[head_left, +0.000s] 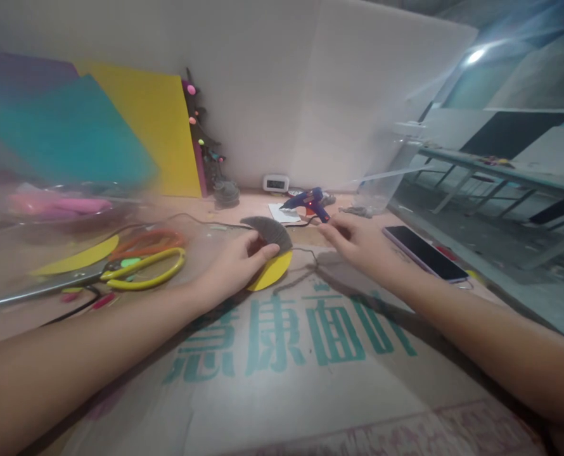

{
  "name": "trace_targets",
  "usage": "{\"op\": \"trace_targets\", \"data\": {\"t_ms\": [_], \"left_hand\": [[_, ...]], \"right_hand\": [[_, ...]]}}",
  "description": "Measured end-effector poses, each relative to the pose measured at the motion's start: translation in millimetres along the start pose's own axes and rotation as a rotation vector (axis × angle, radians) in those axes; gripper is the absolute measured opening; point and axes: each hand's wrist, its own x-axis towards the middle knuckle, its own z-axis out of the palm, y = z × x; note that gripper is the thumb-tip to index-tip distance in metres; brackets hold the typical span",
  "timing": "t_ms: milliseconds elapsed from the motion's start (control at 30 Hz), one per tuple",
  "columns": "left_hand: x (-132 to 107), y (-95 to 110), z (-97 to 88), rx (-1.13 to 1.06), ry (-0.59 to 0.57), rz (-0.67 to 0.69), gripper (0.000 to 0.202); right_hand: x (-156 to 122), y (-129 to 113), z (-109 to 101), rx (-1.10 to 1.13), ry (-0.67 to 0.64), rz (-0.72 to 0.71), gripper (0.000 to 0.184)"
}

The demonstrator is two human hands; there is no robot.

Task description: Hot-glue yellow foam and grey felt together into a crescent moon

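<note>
My left hand (237,266) pinches a crescent-shaped piece (269,232) between thumb and fingers, just left of centre. Grey yarn wraps its upper part, while the lower part is a bare yellow crescent (272,272). A loose strand of yarn (305,249) trails to the right from it. Close by the handle of a dark blue glue gun (310,202), my right hand (351,237) has its thumb and forefinger slightly apart, with nothing clearly held. Whether its fingertips touch the handle is hard to make out. The glue gun, its red light lit, rests over a white card (284,213).
Scissors (144,269) with orange and yellow handles lie at left beside a yellow crescent cutout (80,256). A phone (424,253) lies at right. Behind stand a small digital clock (276,183) and coloured sheets (144,126). Printed cardboard (282,392) covers the front.
</note>
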Motion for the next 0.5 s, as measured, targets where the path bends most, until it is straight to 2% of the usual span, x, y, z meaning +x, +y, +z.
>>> {"op": "trace_targets", "data": {"t_ms": [100,167,267,367,500], "left_hand": [[1,-3,1.8,0.011,0.002,-0.001,0.031],[2,-4,2.1,0.047,0.001,0.005,0.031],[3,-3,1.4,0.107,-0.003,0.014,0.031],[3,0,0.7,0.125,-0.007,0.021,0.029],[3,1,0.5,0.119,0.005,0.030,0.026]], "right_hand": [[16,36,-2,-0.084,0.054,0.167,0.035],[23,60,2,-0.017,0.099,0.181,0.026],[31,85,10,0.127,0.070,0.234,0.042],[41,90,16,0.145,-0.031,0.273,0.053],[60,78,22,0.167,-0.114,0.267,0.053]]}}
